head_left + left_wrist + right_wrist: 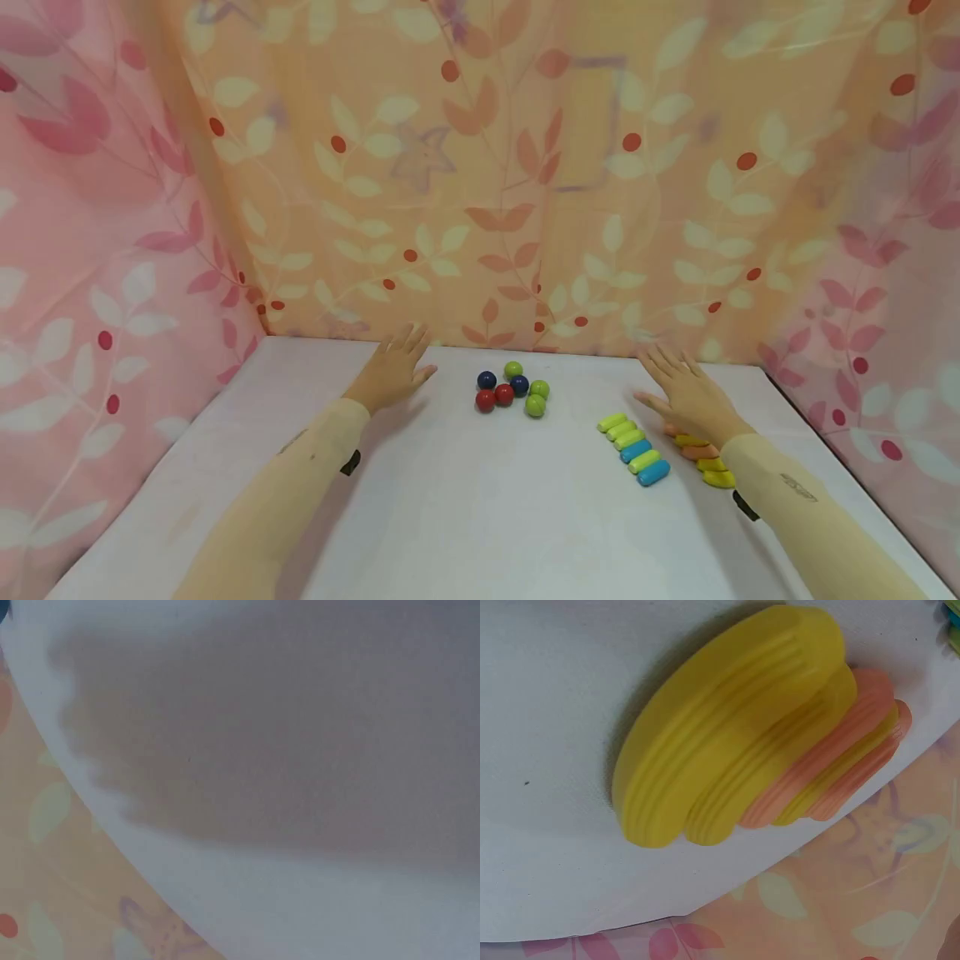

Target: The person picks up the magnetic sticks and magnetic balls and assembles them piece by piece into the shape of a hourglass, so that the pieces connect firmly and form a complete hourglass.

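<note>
My left hand (pixel 392 372) hovers over the far left of the white table (pixel 465 517), fingers straight and spread, holding nothing. In the left wrist view only its shadow on the table shows. Over the right side, my right hand (pixel 686 392) is held out with straight fingers, also holding nothing. Below its wrist lies a row of curved, ridged pieces, yellow (pixel 720 727) and orange (pixel 825 750), partly hidden by the arm in the head view. Left of that row is another of short rods, lime green (pixel 626 438) and blue (pixel 654 473).
Between the hands, small glossy balls sit in a loose cluster: two red (pixel 485 400), two dark blue (pixel 487 380) and three green (pixel 536 406). A patterned orange curtain (pixel 510 167) hangs behind the table's far edge, with pink cloth (pixel 90 250) at both sides.
</note>
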Demonstrator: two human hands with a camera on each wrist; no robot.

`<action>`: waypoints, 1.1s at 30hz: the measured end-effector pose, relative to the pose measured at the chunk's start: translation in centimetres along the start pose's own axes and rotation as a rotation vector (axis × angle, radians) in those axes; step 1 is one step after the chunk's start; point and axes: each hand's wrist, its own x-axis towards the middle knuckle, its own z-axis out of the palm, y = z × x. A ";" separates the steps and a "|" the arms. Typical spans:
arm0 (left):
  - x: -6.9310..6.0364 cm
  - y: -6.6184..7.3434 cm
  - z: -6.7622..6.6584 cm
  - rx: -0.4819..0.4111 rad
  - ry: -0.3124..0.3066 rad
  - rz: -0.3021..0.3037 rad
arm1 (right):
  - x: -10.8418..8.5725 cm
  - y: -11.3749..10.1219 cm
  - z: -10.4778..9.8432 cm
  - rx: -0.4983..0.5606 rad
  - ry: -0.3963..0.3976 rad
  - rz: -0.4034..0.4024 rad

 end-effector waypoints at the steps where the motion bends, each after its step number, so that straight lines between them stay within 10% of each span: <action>1: -0.1 0.2 0.0 0.002 0.001 0.010 | -0.1 0.0 0.1 0.006 -0.001 -0.003; 18: -1.2 1.7 1.5 0.085 -0.042 0.119 | -1.2 -0.4 1.6 -0.020 0.024 -0.102; 33: -1.1 3.5 1.9 -0.036 -0.139 0.155 | -2.0 0.7 1.3 0.022 -0.041 -0.060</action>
